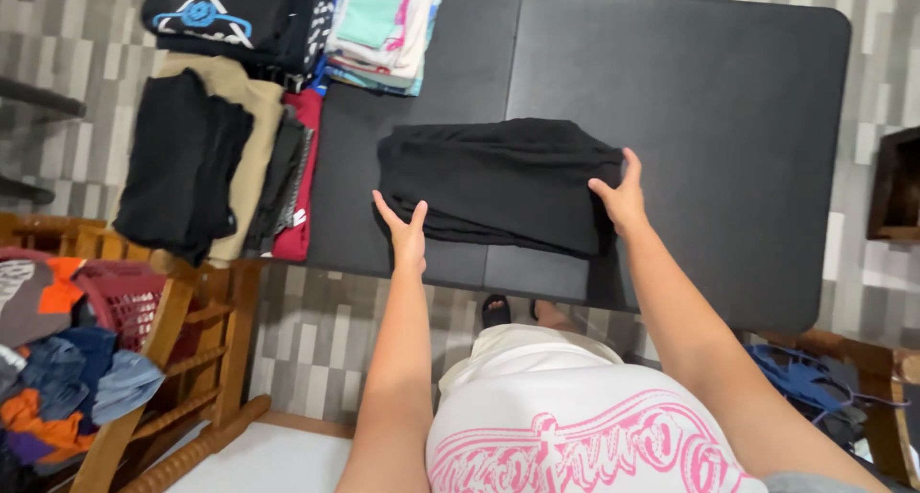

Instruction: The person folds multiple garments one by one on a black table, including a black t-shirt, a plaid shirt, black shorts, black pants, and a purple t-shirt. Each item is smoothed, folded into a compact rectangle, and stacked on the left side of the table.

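Note:
A folded black garment lies in the middle of a black folding table. My left hand rests at the garment's near left corner, fingers spread and touching the cloth edge. My right hand presses on the garment's right end, thumb and fingers apart around the fold. Neither hand lifts the cloth off the table.
Stacks of folded clothes sit on the table's left end: a black printed shirt, a pastel pile, and black, tan and red pieces. A wooden chair with a red basket and loose clothes stands at left. Blue cords lie at right.

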